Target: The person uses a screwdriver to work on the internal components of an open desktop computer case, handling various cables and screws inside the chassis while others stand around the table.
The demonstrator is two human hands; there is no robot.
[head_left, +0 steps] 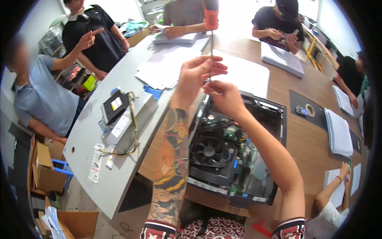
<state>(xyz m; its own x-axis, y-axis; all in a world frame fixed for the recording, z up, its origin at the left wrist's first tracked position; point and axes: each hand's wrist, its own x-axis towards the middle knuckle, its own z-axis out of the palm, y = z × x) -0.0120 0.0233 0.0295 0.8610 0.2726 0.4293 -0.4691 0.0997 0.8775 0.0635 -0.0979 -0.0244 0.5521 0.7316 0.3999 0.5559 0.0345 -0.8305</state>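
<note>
A long screwdriver [211, 20] stands upright in front of me, orange handle uppermost. My left hand [197, 73] has thumb and fingers on its thin shaft, with some fingers curled loosely. Just below, my right hand [223, 95] pinches the shaft's lower end; whether something small sits at the tip is hidden. Both hands are over an opened black computer case [250, 179] with a cooling fan [209, 149] and green circuit boards inside.
A grey tabletop [81, 149] at left holds a power supply [123, 127], drive [113, 105] and paper sheets [155, 67]. Paper stacks [338, 131] and a tape roll [309, 109] lie right. Several people stand or work around the tables. Cardboard boxes [47, 171] are lower left.
</note>
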